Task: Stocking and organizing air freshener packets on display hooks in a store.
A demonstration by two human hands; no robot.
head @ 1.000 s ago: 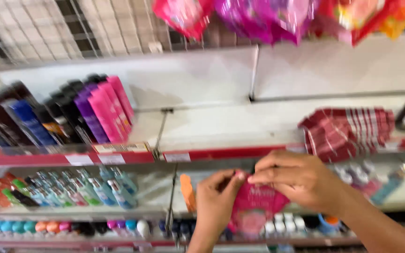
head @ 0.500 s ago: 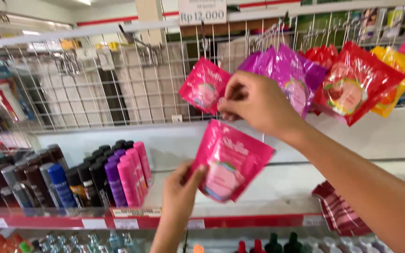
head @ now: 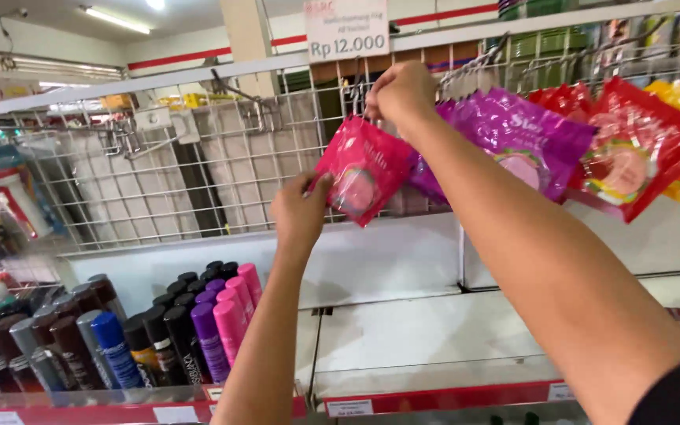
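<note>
Both hands have risen since the earlier frame. In the head view, the right hand (head: 403, 93) pinches the pink packet (head: 364, 168) top at the wire rack (head: 198, 169) hook; the left hand (head: 301, 208) pinches its lower corner beside purple packets (head: 521, 142).

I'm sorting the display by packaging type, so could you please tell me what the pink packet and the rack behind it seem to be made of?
The pink packet looks like thin glossy plastic film: it shines and crinkles between the left hand and right hand. The rack appears to be pale coated metal wire, a rigid grid carrying hooks.
</note>
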